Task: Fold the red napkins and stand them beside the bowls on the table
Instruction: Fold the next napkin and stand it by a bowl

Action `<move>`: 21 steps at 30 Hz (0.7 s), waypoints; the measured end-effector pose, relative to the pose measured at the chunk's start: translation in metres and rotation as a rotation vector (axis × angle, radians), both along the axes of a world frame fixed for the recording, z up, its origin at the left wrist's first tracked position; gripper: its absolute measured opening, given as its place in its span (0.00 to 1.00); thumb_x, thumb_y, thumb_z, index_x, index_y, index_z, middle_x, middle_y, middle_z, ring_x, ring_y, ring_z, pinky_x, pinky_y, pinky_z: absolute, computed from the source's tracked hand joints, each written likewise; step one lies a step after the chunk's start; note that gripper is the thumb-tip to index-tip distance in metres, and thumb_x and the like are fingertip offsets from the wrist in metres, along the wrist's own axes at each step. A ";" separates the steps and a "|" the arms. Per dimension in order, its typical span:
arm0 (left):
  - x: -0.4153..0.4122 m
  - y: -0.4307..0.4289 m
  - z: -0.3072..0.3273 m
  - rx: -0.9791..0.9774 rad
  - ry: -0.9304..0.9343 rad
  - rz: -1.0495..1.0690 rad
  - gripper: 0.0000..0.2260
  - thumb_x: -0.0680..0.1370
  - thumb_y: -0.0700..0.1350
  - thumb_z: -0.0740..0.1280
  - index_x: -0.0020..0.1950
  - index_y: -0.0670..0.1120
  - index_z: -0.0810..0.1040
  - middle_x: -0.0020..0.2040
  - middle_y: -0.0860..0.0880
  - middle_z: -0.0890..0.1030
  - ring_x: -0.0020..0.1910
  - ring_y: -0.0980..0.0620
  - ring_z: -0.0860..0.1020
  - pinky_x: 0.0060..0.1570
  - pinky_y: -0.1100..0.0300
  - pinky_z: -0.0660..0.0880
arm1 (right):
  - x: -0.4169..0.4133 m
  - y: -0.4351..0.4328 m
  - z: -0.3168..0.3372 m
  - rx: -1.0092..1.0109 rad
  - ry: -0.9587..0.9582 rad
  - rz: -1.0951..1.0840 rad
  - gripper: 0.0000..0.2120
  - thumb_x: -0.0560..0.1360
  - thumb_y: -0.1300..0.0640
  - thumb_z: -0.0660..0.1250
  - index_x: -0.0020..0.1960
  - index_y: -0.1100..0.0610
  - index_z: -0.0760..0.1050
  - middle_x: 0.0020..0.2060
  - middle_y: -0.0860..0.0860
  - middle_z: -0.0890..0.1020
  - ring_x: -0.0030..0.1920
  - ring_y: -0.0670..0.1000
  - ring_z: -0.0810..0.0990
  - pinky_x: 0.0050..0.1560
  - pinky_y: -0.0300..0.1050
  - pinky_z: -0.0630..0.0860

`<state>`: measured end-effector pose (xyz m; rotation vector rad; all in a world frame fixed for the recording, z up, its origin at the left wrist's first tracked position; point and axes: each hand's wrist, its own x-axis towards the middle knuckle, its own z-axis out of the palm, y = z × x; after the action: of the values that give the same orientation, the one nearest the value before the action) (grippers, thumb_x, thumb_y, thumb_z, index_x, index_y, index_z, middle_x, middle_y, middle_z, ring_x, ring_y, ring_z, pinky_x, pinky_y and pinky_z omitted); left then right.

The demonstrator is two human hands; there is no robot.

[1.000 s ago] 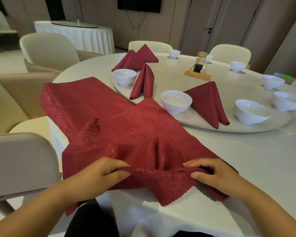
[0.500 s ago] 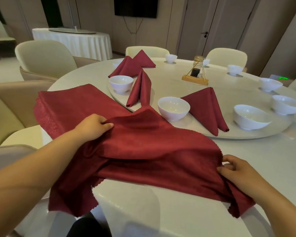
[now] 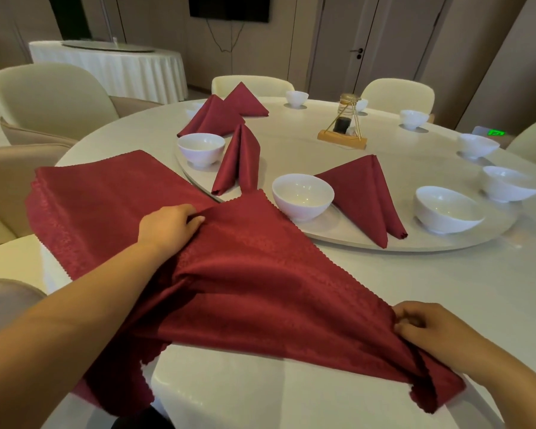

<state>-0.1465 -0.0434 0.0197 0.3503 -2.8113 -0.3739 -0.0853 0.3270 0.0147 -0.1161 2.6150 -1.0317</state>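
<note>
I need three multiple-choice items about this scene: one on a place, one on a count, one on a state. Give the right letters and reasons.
1. Where does the nearest folded napkin stand? A) on the turntable, between the near bowl and the right bowl B) on a chair C) inside a bowl
2. How many folded napkins stand on the table? A) two B) four C) seven
3. How do the left hand and right hand meet the loose napkin? A) both rest beside it B) only the right touches it C) both grip it
Key: 1 A, a bowl flanks it on each side; 2 B, four red peaks show; 3 C, fingers of both curl into cloth.
</note>
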 end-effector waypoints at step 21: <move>0.121 0.089 -0.068 -0.120 0.059 -0.518 0.21 0.69 0.58 0.54 0.48 0.53 0.83 0.49 0.53 0.83 0.49 0.56 0.81 0.58 0.62 0.60 | 0.082 -0.006 -0.009 -0.148 0.522 -0.518 0.22 0.66 0.47 0.70 0.54 0.56 0.68 0.49 0.50 0.70 0.44 0.50 0.70 0.44 0.45 0.66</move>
<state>-0.0256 0.0460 -0.0481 -0.4178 -2.8151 -0.3086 -0.0037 0.3212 0.0061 0.3206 3.1211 -1.5414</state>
